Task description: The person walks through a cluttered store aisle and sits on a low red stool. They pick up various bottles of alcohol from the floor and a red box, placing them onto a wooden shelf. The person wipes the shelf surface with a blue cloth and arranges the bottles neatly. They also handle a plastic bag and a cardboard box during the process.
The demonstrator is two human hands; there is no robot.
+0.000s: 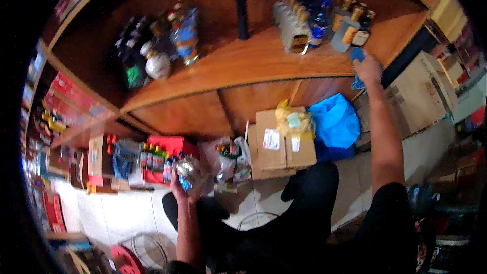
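Observation:
My left hand is wrapped around a rounded, shiny glass bottle, held low in front of the shelf unit. Blur hides the bottle's finer details. At the right end of the wooden shelf, my right hand grips a blue cloth, part of which hangs below the fingers. Just beyond that hand stand dark bottles with pale labels and a grey bottle or box. Blue bottles and a row of clear bottles are farther left.
More bottles, among them a round white one and a blue patterned one, occupy the shelf's left part. Below sit cardboard boxes, a blue plastic bag and a red crate of small bottles. A black post rises behind the shelf.

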